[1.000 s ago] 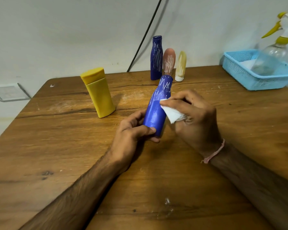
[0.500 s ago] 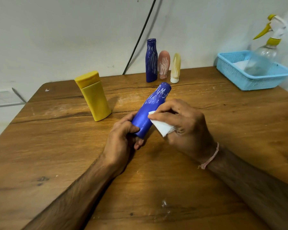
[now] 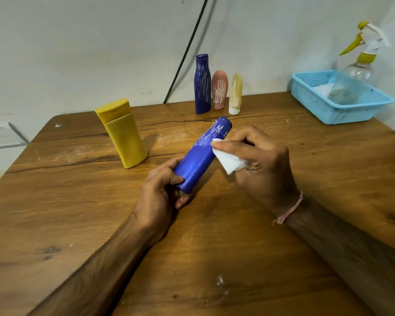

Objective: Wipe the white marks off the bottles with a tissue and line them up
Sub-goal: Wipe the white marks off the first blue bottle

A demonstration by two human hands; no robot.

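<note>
Gripping the base end of a blue bottle (image 3: 198, 160), the left hand (image 3: 160, 190) has its thumb and fingers curled round it and holds it tilted over the bench (image 3: 78, 213), cap end pointing away towards the wall. The right hand (image 3: 260, 163) pinches a folded white tissue (image 3: 228, 160) and presses its corner against the bottle's side about midway up, at the lower edge of the white scribbles near the cap. The part below the tissue looks clean.

The bottle looks like smooth, stiff plastic and probably light, so it is likely to twist or slip under rubbing. A firm hold low on the base, clear of the marks, suits it. The tissue is soft and may bunch or tear if dragged hard.

Left of the hands a yellow bottle (image 3: 123, 133) stands upright with no marks visible. Against the wall, a dark blue bottle (image 3: 202, 85), a pinkish bottle (image 3: 219, 90) and a cream bottle (image 3: 235, 94) stand close together in a row, all scribbled white. At the far right corner a blue basket (image 3: 342, 110) holds a spray bottle (image 3: 356, 74).
</note>
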